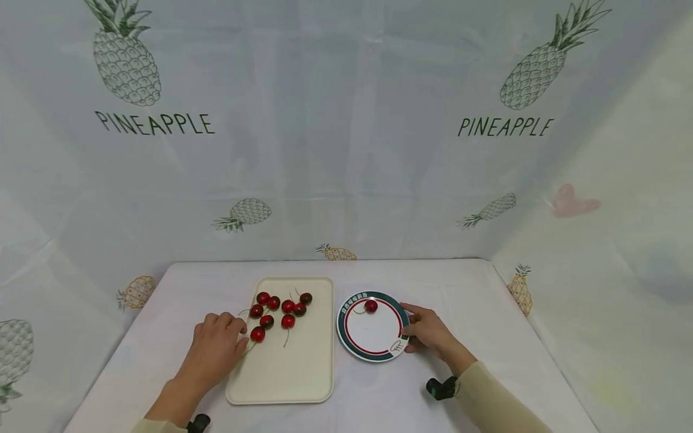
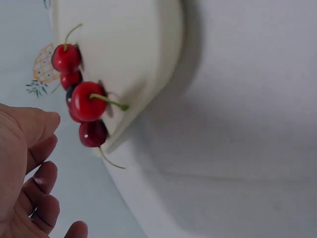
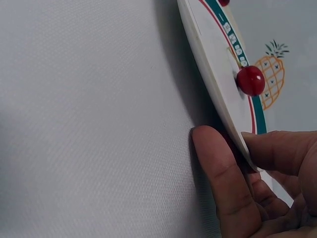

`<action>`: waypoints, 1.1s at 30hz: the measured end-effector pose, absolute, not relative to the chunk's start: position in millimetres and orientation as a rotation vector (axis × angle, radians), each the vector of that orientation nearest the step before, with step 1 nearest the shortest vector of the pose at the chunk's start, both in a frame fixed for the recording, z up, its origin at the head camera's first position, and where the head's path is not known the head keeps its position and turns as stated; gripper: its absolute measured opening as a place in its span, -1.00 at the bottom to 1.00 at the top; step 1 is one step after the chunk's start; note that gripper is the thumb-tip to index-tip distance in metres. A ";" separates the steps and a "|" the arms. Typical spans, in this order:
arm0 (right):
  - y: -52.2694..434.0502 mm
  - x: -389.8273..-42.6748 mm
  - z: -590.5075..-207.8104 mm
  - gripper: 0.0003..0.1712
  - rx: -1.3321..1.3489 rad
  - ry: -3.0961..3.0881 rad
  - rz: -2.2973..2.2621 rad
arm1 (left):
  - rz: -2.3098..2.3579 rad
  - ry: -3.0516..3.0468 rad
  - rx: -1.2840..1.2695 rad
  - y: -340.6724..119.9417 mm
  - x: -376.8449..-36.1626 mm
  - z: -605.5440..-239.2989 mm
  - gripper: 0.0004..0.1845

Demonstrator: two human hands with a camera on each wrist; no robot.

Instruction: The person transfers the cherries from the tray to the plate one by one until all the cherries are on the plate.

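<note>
My right hand [image 1: 428, 331] pinches the right edge of a white plate [image 1: 373, 331] with a green and red rim. In the right wrist view the thumb [image 3: 277, 148] lies on top of the rim and fingers reach below it. One red cherry [image 1: 370, 306] with its stem lies on the plate. My left hand [image 1: 216, 343] hovers over the left edge of a cream tray [image 1: 292, 379], fingers loosely bent and holding nothing. Several red and dark cherries [image 1: 288, 322] lie in the tray's upper half. The cherry [image 1: 257, 334] nearest the left hand is close to its fingertips.
Tray and plate stand side by side on a white tablecloth [image 1: 373, 391]. A hanging cloth with pineapple prints [image 1: 335, 150] rises behind the table and at its sides.
</note>
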State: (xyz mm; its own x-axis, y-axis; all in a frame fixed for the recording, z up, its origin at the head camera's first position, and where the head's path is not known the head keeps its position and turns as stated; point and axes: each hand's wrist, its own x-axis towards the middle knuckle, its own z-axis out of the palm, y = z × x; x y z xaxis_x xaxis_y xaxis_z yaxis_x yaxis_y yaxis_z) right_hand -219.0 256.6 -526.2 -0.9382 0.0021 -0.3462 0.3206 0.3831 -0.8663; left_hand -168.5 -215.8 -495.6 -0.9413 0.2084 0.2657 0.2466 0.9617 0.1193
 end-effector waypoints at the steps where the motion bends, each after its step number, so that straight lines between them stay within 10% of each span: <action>1: 256.6 -219.0 -525.9 -0.20 0.285 2.357 -1.574 | -0.215 -2.870 -0.338 -216.8 -166.9 -497.8 -0.76; 33: 257.5 -219.9 -527.2 -0.19 0.290 2.333 -1.595 | 0.003 -2.921 -0.428 -217.4 -162.0 -530.2 -0.80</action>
State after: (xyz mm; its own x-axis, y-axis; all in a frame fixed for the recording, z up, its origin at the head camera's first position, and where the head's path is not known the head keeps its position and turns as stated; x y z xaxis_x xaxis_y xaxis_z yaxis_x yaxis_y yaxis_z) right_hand -219.9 257.5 -527.2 -0.9349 -0.0025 -0.3549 0.3298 0.3635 -0.8713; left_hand -162.0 -217.4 -530.2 -0.9405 0.2846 0.1857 0.2843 0.9583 -0.0289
